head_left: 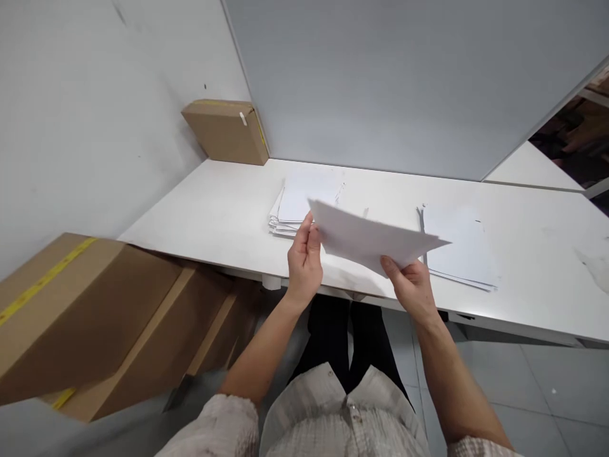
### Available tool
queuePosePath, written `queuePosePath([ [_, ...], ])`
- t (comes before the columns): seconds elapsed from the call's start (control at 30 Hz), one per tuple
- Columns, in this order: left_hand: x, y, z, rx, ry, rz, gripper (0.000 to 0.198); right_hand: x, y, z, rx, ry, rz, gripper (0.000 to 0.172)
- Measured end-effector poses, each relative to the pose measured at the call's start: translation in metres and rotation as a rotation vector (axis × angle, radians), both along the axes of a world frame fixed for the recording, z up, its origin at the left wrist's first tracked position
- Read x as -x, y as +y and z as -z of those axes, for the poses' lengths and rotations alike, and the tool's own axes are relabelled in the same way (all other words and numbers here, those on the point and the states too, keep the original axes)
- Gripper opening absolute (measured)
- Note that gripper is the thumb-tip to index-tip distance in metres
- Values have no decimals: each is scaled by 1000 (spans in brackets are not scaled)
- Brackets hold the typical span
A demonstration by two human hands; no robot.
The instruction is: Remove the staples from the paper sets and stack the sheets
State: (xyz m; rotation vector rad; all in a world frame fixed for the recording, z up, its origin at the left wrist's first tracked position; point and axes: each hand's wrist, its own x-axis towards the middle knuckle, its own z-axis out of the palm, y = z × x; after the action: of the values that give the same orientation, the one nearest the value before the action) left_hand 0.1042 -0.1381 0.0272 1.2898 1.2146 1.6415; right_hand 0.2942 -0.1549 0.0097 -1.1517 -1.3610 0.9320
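Note:
A white sheet of paper (368, 236) is held tilted above the front edge of the table, between my two hands. My left hand (307, 254) pinches its left end, thumb and fingers at the edge. Gripping the lower right part is my right hand (409, 282), its thumb lying on the near face and its other fingers hidden behind. Whether it is one sheet or several together, I cannot tell. Behind my left hand lies an uneven paper stack (304, 193). To the right of the held sheet is a lower, neater pile of paper (459, 247).
The white table (533, 254) runs along a grey panel (380, 82). A cardboard box (228, 133) leans in the back left corner. Large cardboard boxes (61, 298) with yellow tape stand at the left, below and beside the table edge. Crumpled clear plastic (594, 260) lies far right.

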Motion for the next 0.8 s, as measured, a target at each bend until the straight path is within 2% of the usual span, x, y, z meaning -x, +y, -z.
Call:
queuePosePath([
  [0.17, -13, 5, 15, -44, 88, -23, 39, -6, 12, 22, 61, 53, -6, 32],
  [0.27, -15, 7, 23, -65, 130, -40, 38, -7, 12, 28, 75, 71, 34, 35],
  [0.5, -17, 7, 18, -17, 136, -47, 36, -6, 11, 18, 72, 17, 147, 22],
  [0.6, -17, 6, 15, 30, 151, -51, 35, -4, 11, 12, 83, 23, 158, 28],
  [0.8, -15, -2, 7, 90, 140, 40, 34, -9, -3, -4, 177, -130, 230, 31],
])
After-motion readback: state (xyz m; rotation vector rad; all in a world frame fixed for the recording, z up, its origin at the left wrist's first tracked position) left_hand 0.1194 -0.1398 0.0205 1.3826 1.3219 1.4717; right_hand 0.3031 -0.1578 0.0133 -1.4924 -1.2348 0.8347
